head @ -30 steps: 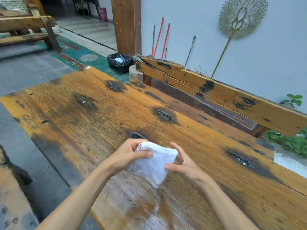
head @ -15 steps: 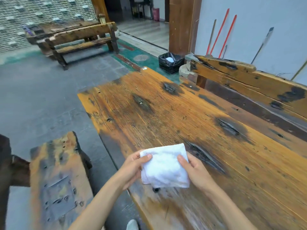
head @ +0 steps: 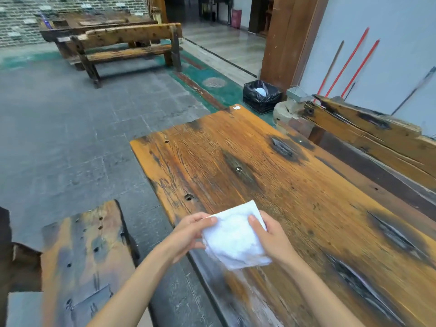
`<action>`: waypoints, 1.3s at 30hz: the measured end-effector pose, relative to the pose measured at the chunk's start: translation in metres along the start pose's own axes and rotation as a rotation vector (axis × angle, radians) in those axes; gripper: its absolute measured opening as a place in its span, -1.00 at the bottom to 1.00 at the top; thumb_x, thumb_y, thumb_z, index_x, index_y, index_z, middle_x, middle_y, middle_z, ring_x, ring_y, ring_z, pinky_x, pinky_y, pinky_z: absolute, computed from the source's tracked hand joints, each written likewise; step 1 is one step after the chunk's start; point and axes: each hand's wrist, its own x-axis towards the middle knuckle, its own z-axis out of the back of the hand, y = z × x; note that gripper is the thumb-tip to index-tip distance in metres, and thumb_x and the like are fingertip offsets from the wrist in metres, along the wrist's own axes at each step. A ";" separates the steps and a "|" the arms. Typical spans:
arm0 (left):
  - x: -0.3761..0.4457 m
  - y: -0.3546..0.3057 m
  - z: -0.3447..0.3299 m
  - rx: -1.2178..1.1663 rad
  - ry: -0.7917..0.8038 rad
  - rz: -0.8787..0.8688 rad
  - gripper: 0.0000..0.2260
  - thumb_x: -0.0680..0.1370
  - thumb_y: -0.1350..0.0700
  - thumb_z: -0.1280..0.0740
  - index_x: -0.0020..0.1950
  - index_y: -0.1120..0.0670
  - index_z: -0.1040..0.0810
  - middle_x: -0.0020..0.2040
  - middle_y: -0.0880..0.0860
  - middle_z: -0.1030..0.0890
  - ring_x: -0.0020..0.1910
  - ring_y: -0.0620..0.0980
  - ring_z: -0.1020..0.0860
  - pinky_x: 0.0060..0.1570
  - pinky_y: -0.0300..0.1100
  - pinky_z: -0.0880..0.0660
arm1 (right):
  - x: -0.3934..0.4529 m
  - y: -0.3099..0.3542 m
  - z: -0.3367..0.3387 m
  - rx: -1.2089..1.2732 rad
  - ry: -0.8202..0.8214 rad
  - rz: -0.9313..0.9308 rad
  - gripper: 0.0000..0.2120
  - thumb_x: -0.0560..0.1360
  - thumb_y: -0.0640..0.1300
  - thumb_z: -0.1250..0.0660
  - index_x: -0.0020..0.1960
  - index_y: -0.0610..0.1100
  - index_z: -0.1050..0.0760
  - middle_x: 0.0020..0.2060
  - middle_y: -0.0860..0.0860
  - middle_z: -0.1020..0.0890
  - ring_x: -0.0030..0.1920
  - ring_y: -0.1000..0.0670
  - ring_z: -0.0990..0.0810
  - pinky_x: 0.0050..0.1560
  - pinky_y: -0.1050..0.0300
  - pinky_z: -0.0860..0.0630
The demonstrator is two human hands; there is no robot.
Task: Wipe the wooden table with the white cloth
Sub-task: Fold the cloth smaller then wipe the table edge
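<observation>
Over the near corner of the wooden surface [head: 271, 175], we hold the folded white cloth [head: 232, 237] up with both hands, left hand [head: 188, 234] and right hand [head: 271, 237] pinching its sides, so we think most wiping is left to do.

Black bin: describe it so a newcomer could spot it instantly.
Follow the wooden table to its far end, where a brown wooden pillar meets the floor. The black bin sits at its base, lined with a shiny black bag, something white inside.
</observation>
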 end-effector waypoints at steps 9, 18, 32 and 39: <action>0.084 -0.050 0.050 0.519 0.130 -0.067 -0.50 0.42 -0.39 -0.43 -0.09 0.06 -0.65 -0.17 -0.09 -0.66 -0.20 -0.13 -0.59 -0.17 -0.19 -0.41 | 0.092 0.017 -0.027 -0.111 0.136 0.108 -0.83 0.66 -0.14 -0.31 0.19 -0.01 -0.64 0.07 0.17 -0.72 0.13 0.16 -0.65 0.11 0.28 -0.52; 0.189 -0.103 0.074 0.718 0.208 -0.299 -0.65 0.63 -0.12 -0.36 -0.13 0.14 -0.65 -0.27 -0.03 -0.62 -0.31 -0.10 -0.51 -0.30 -0.14 -0.37 | 0.208 0.027 -0.018 -0.046 0.175 0.074 -0.81 0.66 -0.06 -0.33 0.22 -0.03 -0.63 0.07 0.10 -0.73 0.12 0.08 -0.68 0.11 0.14 -0.59; 0.312 -0.139 0.190 0.577 0.099 -0.303 -0.62 0.65 -0.23 -0.25 0.07 0.05 -0.66 -0.02 0.06 -0.74 -0.05 0.05 -0.72 -0.10 0.04 -0.62 | 0.352 0.025 -0.069 0.196 0.159 -0.187 -0.73 0.52 -0.08 -0.50 0.14 -0.19 -0.58 -0.04 -0.10 -0.76 -0.05 -0.10 -0.75 -0.12 0.10 -0.66; 0.375 -0.159 0.333 0.617 0.304 -0.002 -0.71 0.61 -0.10 -0.39 0.20 0.06 -0.64 0.09 0.07 -0.74 0.02 -0.02 -0.71 0.01 0.00 -0.63 | 0.444 0.029 -0.173 -0.063 0.123 -0.119 -0.91 0.66 -0.07 -0.31 0.10 -0.08 -0.53 -0.01 -0.01 -0.66 -0.09 0.15 -0.59 -0.13 0.25 -0.49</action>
